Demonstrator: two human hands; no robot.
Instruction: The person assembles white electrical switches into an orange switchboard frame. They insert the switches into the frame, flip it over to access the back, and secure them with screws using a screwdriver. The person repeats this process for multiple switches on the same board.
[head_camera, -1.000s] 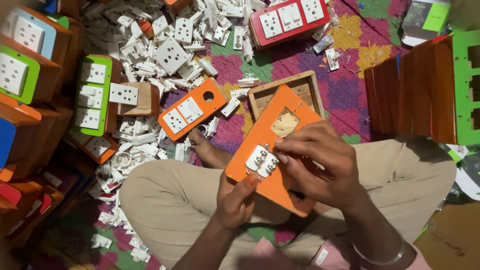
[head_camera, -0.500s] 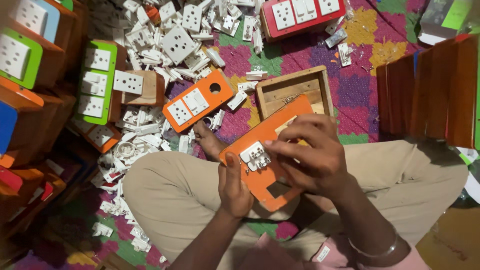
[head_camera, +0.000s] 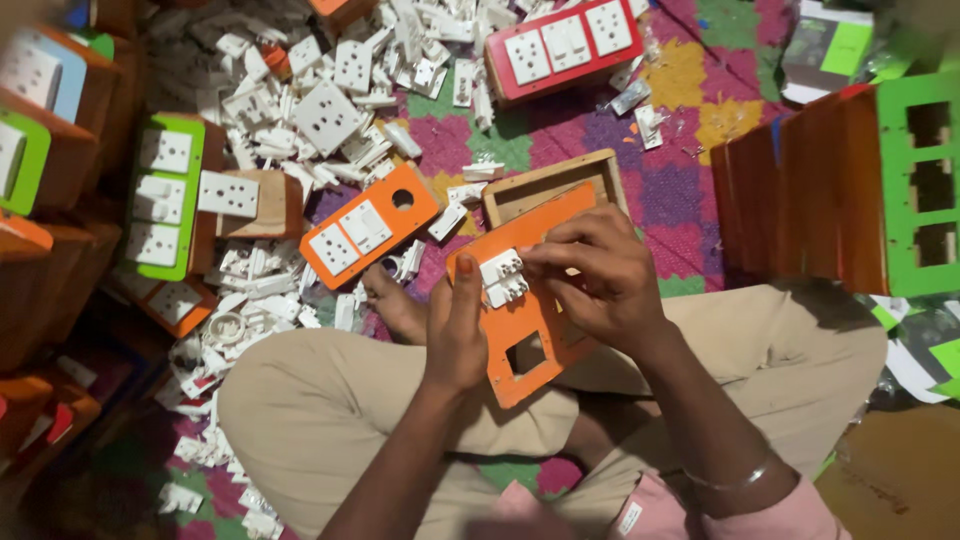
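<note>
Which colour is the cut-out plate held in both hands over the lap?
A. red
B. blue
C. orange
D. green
C: the left hand and right hand hold an orange plate with a white switch piece on it.

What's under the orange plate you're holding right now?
Behind the orange plate an open wooden box sticks out on the patterned mat. Through the plate's square cutout only shadow shows. The left hand, right hand and plate cover the rest.
</note>
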